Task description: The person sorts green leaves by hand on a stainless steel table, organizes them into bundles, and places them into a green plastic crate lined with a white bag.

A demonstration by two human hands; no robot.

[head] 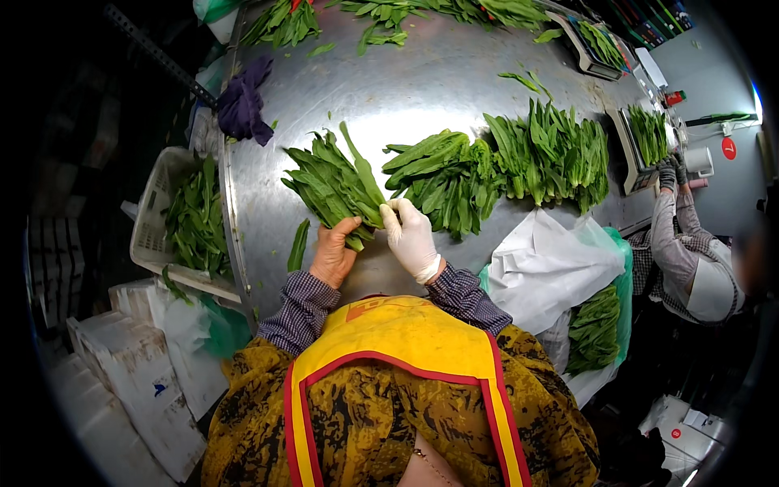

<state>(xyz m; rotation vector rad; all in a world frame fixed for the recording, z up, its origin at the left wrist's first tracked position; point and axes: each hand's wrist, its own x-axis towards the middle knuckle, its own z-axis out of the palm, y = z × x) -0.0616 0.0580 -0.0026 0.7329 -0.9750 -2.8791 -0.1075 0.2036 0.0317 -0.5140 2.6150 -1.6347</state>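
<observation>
My bare left hand (334, 251) grips the stem end of a bunch of long-leaf lettuce (328, 176); the leaves fan away from me over the metal table. In a white glove, my right hand (410, 235) pinches the base of a single lettuce leaf (361, 167) at the bunch's right side. One loose leaf (298, 245) lies just left of my left hand. To the right of my hands, piled lettuce bunches (456, 182) lie in a heap, and further right several more bunches (551, 152) lie side by side.
A white plastic crate (149, 228) of leaves stands left of the steel table (292, 79). Purple cloth (243, 103) hangs over the left edge. A lined bag (548, 262) with lettuce is at right. Scales (633, 152) stand near a co-worker's gloved hands. More greens (389, 12) lie along the far side.
</observation>
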